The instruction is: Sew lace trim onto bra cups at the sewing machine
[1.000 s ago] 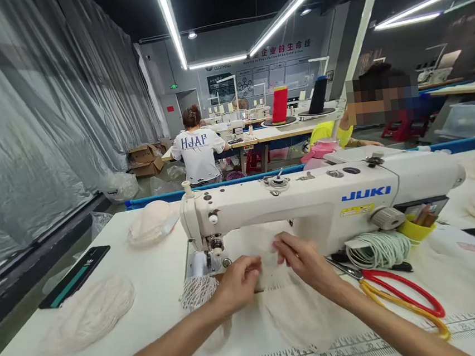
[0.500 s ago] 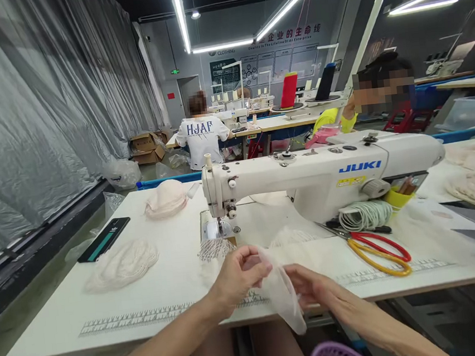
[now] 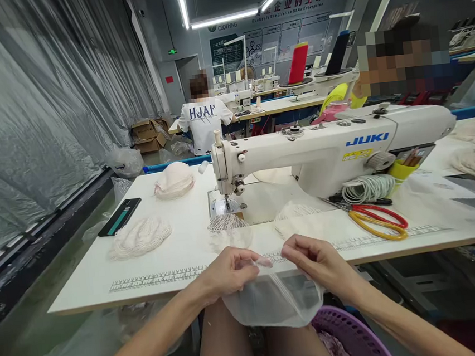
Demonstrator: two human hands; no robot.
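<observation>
White ceiling tubes point(image 3: 224, 18) glare overhead, the silvery curtain point(image 3: 45, 101) glints, and wide-angle distortion stretches the edges.

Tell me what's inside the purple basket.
Crumpled pinkish material shows inside the purple basket, beside the right thigh. That thigh and the sheer fabric hide the basket's left part, and the picture's lower edge cuts it off; anything beneath the material is covered.
</observation>
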